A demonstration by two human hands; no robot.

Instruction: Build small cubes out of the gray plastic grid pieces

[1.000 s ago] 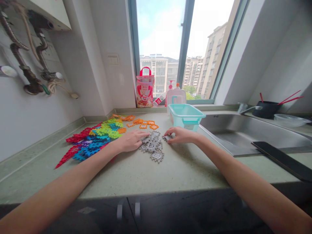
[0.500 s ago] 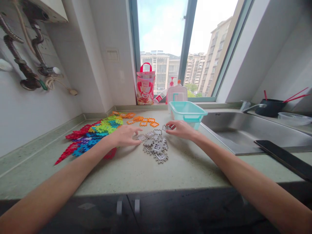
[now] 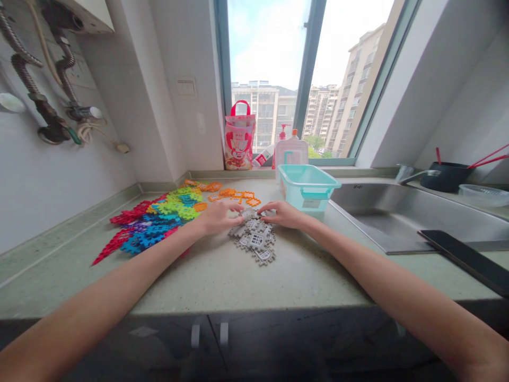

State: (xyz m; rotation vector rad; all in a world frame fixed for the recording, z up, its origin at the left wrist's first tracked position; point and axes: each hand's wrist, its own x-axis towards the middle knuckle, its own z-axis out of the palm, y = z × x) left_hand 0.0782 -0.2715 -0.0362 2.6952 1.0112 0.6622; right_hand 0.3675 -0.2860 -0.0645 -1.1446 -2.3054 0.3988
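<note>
Grey interlocking building pieces (image 3: 256,240), flat with notched edges and some with window-like grids, lie heaped on the counter in front of me. My left hand (image 3: 220,217) is at the heap's far left side, fingers curled and thumb against grey pieces. Opposite it, my right hand (image 3: 284,215) grips grey pieces at the far right side with fingers and thumb. A few grey pieces stand up between the two hands, their edges partly hidden by the fingertips. Just behind lie orange pieces (image 3: 253,201), apart from my hands.
Left of my left arm spreads a pile of red, blue and green pieces (image 3: 159,223). A turquoise plastic box (image 3: 314,191) stands behind my right hand. Farther right are the steel sink (image 3: 374,217) and a dark flat object (image 3: 461,257) across its front edge.
My hands have come closer together over the far end of the grey heap. The right hand has moved left with its grey piece, and the left has moved right onto the heap.
</note>
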